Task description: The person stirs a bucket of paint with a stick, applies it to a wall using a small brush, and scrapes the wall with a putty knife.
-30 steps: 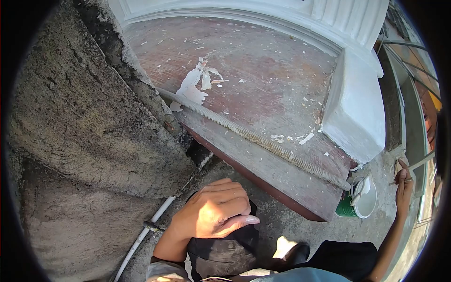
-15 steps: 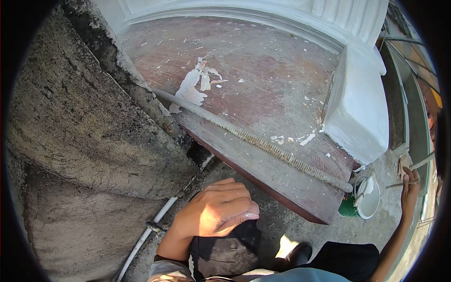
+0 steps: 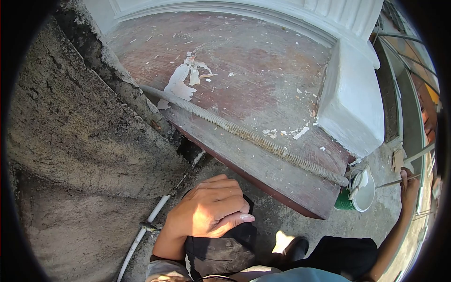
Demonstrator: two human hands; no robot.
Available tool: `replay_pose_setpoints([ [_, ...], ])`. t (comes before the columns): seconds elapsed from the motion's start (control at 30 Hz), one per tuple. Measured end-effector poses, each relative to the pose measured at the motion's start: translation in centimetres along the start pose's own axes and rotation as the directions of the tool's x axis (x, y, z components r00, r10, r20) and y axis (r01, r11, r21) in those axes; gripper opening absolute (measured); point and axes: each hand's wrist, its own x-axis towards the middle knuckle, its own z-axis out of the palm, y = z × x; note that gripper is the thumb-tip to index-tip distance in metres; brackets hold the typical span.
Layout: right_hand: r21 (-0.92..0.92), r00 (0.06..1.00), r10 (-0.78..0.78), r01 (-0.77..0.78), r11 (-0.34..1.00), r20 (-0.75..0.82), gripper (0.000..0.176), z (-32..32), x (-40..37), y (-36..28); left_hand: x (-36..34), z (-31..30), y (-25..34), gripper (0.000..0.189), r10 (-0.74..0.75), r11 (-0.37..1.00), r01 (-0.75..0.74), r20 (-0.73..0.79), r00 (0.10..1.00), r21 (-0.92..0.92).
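Note:
My left hand [image 3: 209, 207] rests on my bent knee in dark trousers [image 3: 221, 251]. Its fingers are curled in, with the thumb alongside, and no object shows in it. Far to the right, my right hand [image 3: 409, 188] is closed around a thin stick [image 3: 389, 183], which points left toward the bucket. The stick's other end is hard to make out. Left of that hand stands a green and white bucket [image 3: 345, 201], with a whitish tool or cloth [image 3: 359, 181] at its rim that I cannot identify.
A grey-red ledge [image 3: 263, 164] carries a ribbed hose [image 3: 235, 129], peeled paint flakes [image 3: 181, 82] and scraps. A white pillar base [image 3: 352, 108] stands at its right end. Rough concrete [image 3: 89, 117] rises on the left, near a white pipe [image 3: 145, 230]. A metal frame [image 3: 408, 40] is at far right.
The view has shifted slightly, so the ledge and bucket appear a little further left and up. My left hand stays on the knee, and my right hand still grips the stick.

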Motion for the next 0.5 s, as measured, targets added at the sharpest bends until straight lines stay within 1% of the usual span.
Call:
replay_pose_setpoints([
  [0.03, 0.033, 0.995, -0.064, 0.067, 0.997, -0.081, 0.047, 0.9, 0.1, 1.5, 0.0, 0.0, 0.0, 0.017, 0.005, 1.000, -0.005, -0.002, 1.000, -0.001],
  [0.13, 0.061, 0.998, -0.025, 0.028, 0.998, -0.049, 0.047, 0.6, -0.1, 1.2, 0.1, 0.1, 0.1, 0.018, 0.013, 1.000, -0.013, -0.012, 1.000, -0.006],
  [0.27, 0.086, 0.998, -0.021, 0.026, 0.996, -0.054, 0.049, 0.4, -0.4, 0.3, 0.1, 0.2, -0.1, 0.019, 0.021, 1.000, -0.021, -0.032, 0.999, 0.003],
  [0.3, 0.090, 0.998, 0.013, -0.008, 0.996, -0.058, 0.049, 0.5, -0.5, 0.1, 0.1, 0.2, 0.0, 0.019, 0.016, 1.000, -0.015, -0.032, 0.999, 0.011],
  [0.33, 0.074, 0.998, 0.015, -0.011, 0.997, -0.054, 0.047, 0.4, -0.6, -0.1, 0.1, 0.2, -0.1, 0.019, 0.012, 1.000, -0.012, -0.033, 0.999, 0.012],
  [0.4, 0.137, 0.996, 0.075, -0.068, 0.988, -0.043, 0.045, 0.1, -1.0, -1.9, -0.1, 0.1, -0.2, 0.017, 0.024, 0.999, -0.023, -0.024, 0.999, 0.039],
  [0.47, 0.109, 1.000, -0.001, 0.004, 0.994, -0.031, 0.042, 0.0, -1.0, -2.1, -0.2, 0.3, -0.5, 0.017, 0.048, 0.998, -0.046, -0.042, 0.998, 0.049],
  [0.5, 0.082, 1.000, 0.002, 0.000, 0.997, -0.029, 0.041, 0.0, -1.1, -2.2, -0.2, 0.2, -0.6, 0.017, 0.066, 0.997, -0.063, -0.047, 0.997, 0.051],
])
